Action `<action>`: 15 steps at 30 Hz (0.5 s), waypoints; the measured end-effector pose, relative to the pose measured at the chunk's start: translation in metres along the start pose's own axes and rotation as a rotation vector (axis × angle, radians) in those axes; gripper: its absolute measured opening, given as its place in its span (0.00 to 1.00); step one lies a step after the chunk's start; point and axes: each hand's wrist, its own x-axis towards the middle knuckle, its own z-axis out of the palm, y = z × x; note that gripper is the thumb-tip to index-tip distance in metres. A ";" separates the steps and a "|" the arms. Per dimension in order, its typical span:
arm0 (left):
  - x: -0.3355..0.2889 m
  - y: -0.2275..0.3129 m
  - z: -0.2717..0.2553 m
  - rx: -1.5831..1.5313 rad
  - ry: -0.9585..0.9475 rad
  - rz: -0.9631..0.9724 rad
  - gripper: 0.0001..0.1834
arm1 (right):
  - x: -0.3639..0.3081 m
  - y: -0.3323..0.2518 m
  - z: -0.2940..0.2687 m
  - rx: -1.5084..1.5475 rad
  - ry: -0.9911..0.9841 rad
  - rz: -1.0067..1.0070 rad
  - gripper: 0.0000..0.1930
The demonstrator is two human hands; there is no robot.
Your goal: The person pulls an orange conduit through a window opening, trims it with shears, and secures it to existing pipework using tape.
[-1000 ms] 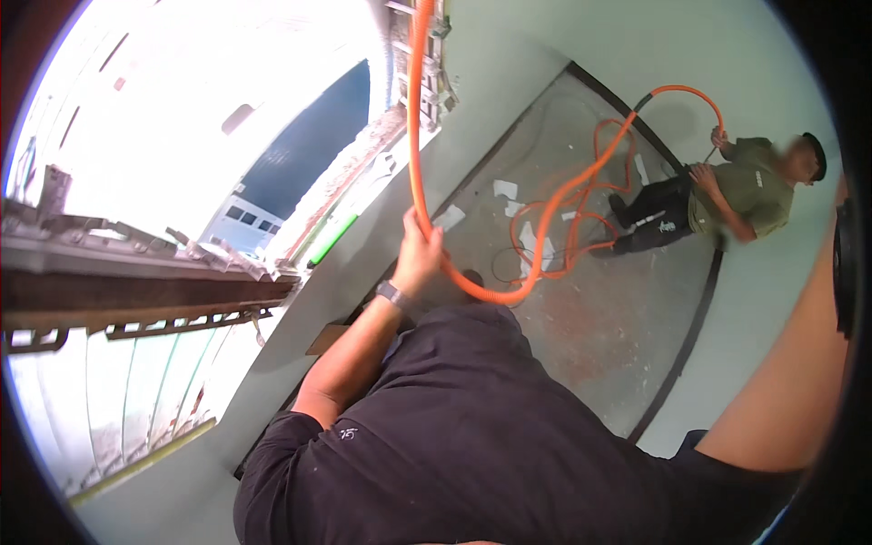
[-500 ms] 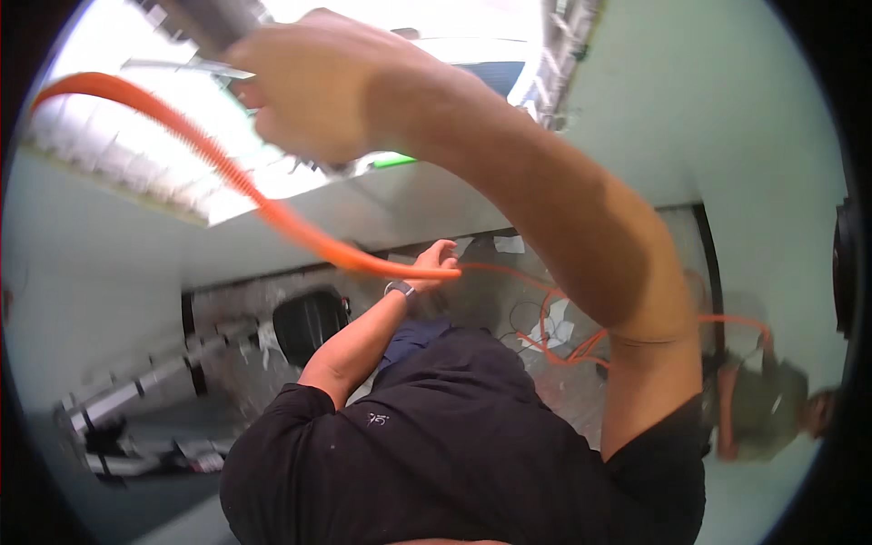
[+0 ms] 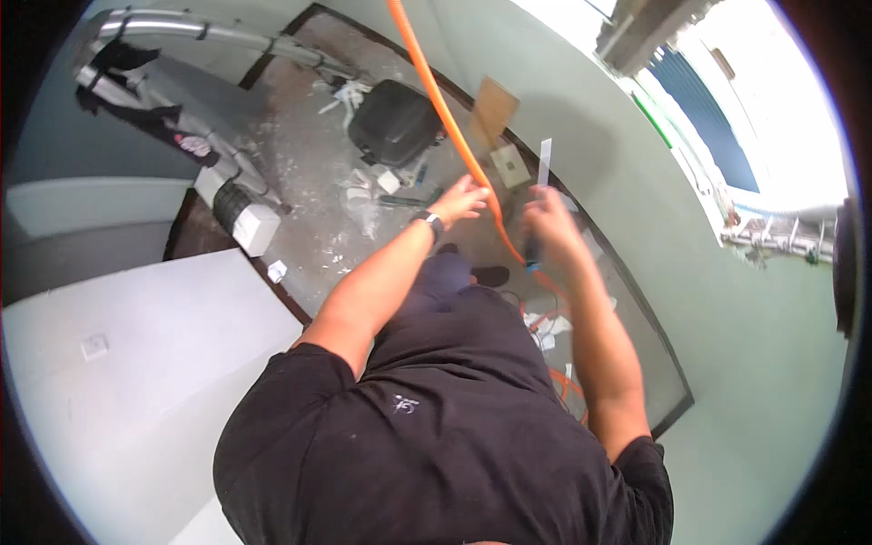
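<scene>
Judged springy, the hose (image 3: 440, 104) was best gripped at the half-open left hand (image 3: 461, 202); a tool (image 3: 545, 162) was clasped in the right hand (image 3: 550, 222).

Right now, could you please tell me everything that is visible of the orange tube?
The orange tube is long, gently curved and looks like flexible plastic. From the picture's upper edge it slants down past the left hand, whose fingers seem to touch it; whether they grip it is unclear. Lower, it runs near the blurred right hand, and beyond there its course is partly hidden.
</scene>
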 end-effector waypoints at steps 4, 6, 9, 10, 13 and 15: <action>-0.022 -0.031 -0.004 -0.292 -0.098 -0.262 0.37 | 0.016 0.088 0.096 -0.379 0.045 -0.019 0.28; -0.023 -0.094 -0.007 -0.425 -0.240 -0.345 0.31 | 0.016 0.137 0.142 -0.384 0.156 -0.155 0.25; -0.024 -0.177 -0.013 -0.585 -0.036 -0.409 0.21 | 0.015 0.194 0.182 -0.572 0.061 -0.034 0.26; -0.017 -0.240 -0.032 -0.576 -0.013 -0.438 0.20 | 0.013 0.203 0.184 -0.382 -0.017 -0.089 0.23; 0.005 -0.373 -0.060 -0.702 0.203 -0.541 0.17 | 0.062 0.286 0.175 -0.386 -0.026 0.119 0.18; 0.010 -0.397 -0.049 -0.659 0.445 -0.663 0.16 | 0.120 0.416 0.166 -0.173 0.248 0.325 0.20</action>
